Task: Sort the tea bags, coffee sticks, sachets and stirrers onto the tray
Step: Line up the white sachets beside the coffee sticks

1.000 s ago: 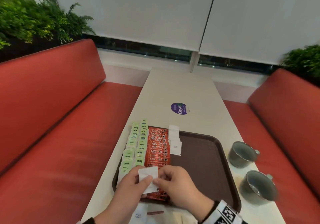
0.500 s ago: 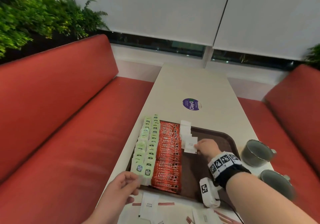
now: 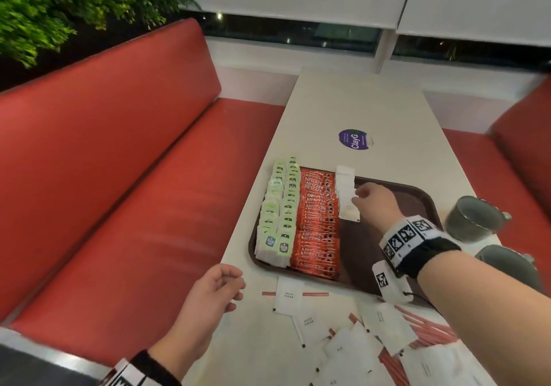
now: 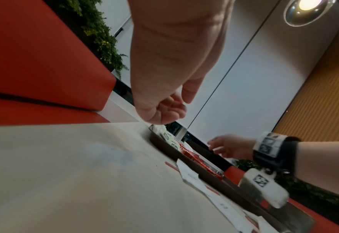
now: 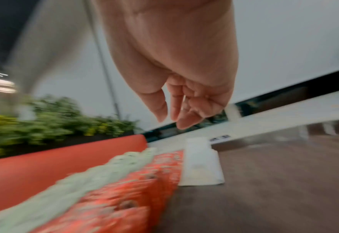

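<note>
Three neat columns fill the left part of the brown tray [image 3: 417, 197] at centre frame: pale green tea bags [image 3: 277, 215] on the far left, red coffee sticks [image 3: 319, 221] beside them, and a short row of white sachets [image 3: 346, 194] started next, each kind kept apart so the sorting reads clearly. The right hand [image 3: 374, 202] hovers at the near end of the sachet row, fingers relaxed and holding nothing in the wrist view, likely just letting a sachet go. The left hand [image 3: 217, 293] hangs over the counter [image 3: 357, 102] at lower centre, loosely curled and empty. More sachets [image 3: 351, 350] and red stirrers [image 3: 423, 329] lie scattered at lower right, not yet sorted. The tray's right half is bare, leaving room for them. Two grey cups [image 3: 474, 218] stand just beside the tray's right rim, crowding that side.
</note>
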`<state>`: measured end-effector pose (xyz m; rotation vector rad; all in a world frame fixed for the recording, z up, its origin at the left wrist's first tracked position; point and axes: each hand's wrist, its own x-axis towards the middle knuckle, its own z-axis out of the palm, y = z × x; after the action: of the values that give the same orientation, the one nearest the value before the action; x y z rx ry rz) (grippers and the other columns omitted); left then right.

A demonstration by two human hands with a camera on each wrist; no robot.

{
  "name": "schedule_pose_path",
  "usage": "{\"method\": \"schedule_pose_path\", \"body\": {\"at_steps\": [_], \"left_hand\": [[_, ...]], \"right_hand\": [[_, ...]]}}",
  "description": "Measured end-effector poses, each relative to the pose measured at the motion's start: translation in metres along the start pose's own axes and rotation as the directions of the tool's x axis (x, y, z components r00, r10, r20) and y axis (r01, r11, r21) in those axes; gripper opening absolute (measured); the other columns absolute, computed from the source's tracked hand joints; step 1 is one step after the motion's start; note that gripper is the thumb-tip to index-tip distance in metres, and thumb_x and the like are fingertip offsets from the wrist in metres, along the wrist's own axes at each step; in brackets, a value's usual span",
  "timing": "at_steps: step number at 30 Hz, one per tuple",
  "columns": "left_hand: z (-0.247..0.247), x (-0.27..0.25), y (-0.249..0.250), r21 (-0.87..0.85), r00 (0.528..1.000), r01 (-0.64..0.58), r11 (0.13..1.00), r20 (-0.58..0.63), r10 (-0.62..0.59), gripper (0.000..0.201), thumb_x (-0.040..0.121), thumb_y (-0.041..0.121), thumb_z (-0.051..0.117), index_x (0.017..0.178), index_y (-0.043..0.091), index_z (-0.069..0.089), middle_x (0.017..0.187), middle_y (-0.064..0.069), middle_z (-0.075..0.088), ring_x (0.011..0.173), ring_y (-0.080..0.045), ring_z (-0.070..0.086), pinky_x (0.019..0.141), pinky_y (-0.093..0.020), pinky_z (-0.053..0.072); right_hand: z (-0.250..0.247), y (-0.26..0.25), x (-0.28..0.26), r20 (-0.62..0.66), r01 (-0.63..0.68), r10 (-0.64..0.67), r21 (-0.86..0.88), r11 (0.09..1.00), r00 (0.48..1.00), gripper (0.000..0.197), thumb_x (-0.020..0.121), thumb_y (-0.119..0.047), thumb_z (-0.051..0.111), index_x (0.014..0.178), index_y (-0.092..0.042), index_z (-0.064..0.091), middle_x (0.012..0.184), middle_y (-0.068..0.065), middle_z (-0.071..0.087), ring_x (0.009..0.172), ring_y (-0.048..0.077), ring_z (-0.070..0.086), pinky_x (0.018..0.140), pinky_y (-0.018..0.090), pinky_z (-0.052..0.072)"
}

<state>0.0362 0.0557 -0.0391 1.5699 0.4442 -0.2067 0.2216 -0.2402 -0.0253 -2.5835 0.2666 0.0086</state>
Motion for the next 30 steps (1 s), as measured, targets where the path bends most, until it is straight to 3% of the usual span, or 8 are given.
{"method": "schedule_pose_path", "body": {"at_steps": [2, 5, 8, 11, 19, 25, 27, 30], "left_hand": [[-0.003, -0.001, -0.001, 0.081, 1.000, -0.009, 0.997, 0.018, 0.007, 0.008, 0.089, 0.003, 0.058, 0.092, 0.009, 0.061, 0.082, -0.007, 0.064, 0.071, -0.016, 0.056, 0.065, -0.028, 0.043], [-0.004, -0.002, 0.000, 0.148, 0.999, -0.013, 0.989, 0.042, 0.007, 0.007, 0.089, 0.006, 0.059, 0.093, 0.011, 0.062, 0.087, -0.009, 0.065, 0.073, -0.015, 0.058, 0.065, -0.027, 0.044], [0.000, -0.004, 0.001, 0.186, 0.997, -0.027, 0.982, 0.078, 0.012, 0.006, 0.088, 0.007, 0.060, 0.093, 0.010, 0.063, 0.084, -0.005, 0.064, 0.072, -0.013, 0.058, 0.064, -0.025, 0.044], [0.003, -0.003, -0.004, 0.203, 0.993, 0.005, 0.979, 0.115, -0.029, 0.006, 0.088, 0.007, 0.061, 0.093, 0.009, 0.063, 0.081, -0.002, 0.064, 0.071, -0.013, 0.058, 0.062, -0.024, 0.043], [0.015, 0.001, -0.020, 0.239, 0.952, 0.178, 0.955, 0.205, -0.229, 0.010, 0.091, 0.008, 0.055, 0.084, 0.003, 0.060, 0.073, -0.010, 0.062, 0.061, -0.018, 0.056, 0.055, -0.023, 0.050], [0.032, -0.002, -0.003, 0.142, 0.841, 0.428, 0.892, 0.298, -0.451, 0.042, 0.093, 0.040, 0.055, 0.084, -0.001, 0.062, 0.068, -0.019, 0.063, 0.065, -0.032, 0.063, 0.073, -0.041, 0.056], [0.038, -0.005, 0.001, 0.024, 0.800, 0.498, 0.867, 0.373, -0.470, 0.037, 0.094, 0.035, 0.053, 0.089, 0.000, 0.061, 0.072, -0.019, 0.063, 0.066, -0.030, 0.061, 0.077, -0.045, 0.054], [0.051, -0.007, 0.000, -0.022, 0.812, 0.478, 0.878, 0.393, -0.432, 0.026, 0.098, 0.018, 0.047, 0.106, -0.001, 0.063, 0.074, -0.013, 0.069, 0.064, -0.022, 0.060, 0.059, -0.033, 0.052]], "right_hand": [[-0.002, -0.023, -0.052, 0.080, 0.189, -0.199, 0.114, 0.975, 0.977, 0.015, 0.088, -0.021, 0.062, 0.103, -0.021, 0.065, 0.099, -0.004, 0.065, 0.083, 0.012, 0.060, 0.069, 0.019, 0.046], [0.014, -0.046, -0.130, 0.422, 0.495, -0.429, -0.055, 0.867, 0.799, 0.013, 0.088, -0.027, 0.061, 0.101, -0.023, 0.065, 0.099, -0.007, 0.064, 0.091, 0.015, 0.060, 0.079, 0.027, 0.050], [0.040, -0.055, -0.166, 0.588, 0.648, -0.414, -0.260, 0.716, 0.694, 0.029, 0.093, -0.033, 0.054, 0.115, -0.014, 0.060, 0.114, 0.005, 0.061, 0.104, 0.027, 0.057, 0.087, 0.038, 0.050], [0.063, -0.061, -0.175, 0.649, 0.733, -0.382, -0.434, 0.525, 0.658, 0.024, 0.093, -0.025, 0.053, 0.108, -0.008, 0.062, 0.105, 0.011, 0.062, 0.093, 0.031, 0.059, 0.071, 0.037, 0.045], [0.070, -0.071, -0.190, 0.736, 0.844, -0.413, -0.455, 0.284, 0.536, 0.019, 0.090, -0.007, 0.051, 0.075, -0.015, 0.057, 0.079, 0.004, 0.060, 0.078, 0.026, 0.061, 0.062, 0.029, 0.038], [0.043, -0.067, -0.206, 0.621, 0.811, -0.521, -0.440, 0.387, 0.586, 0.004, 0.073, -0.015, 0.067, 0.071, -0.018, 0.065, 0.069, -0.001, 0.066, 0.061, 0.020, 0.062, 0.055, 0.026, 0.039], [0.042, -0.059, -0.218, 0.562, 0.803, -0.577, -0.469, 0.367, 0.592, 0.014, 0.055, -0.029, 0.075, 0.058, -0.025, 0.062, 0.054, -0.008, 0.058, 0.048, 0.011, 0.055, 0.049, 0.019, 0.033], [0.051, -0.042, -0.232, 0.437, 0.815, -0.721, -0.487, 0.313, 0.538, 0.008, 0.063, -0.031, 0.068, 0.061, -0.027, 0.061, 0.057, -0.010, 0.056, 0.052, 0.010, 0.053, 0.054, 0.023, 0.033]]}}
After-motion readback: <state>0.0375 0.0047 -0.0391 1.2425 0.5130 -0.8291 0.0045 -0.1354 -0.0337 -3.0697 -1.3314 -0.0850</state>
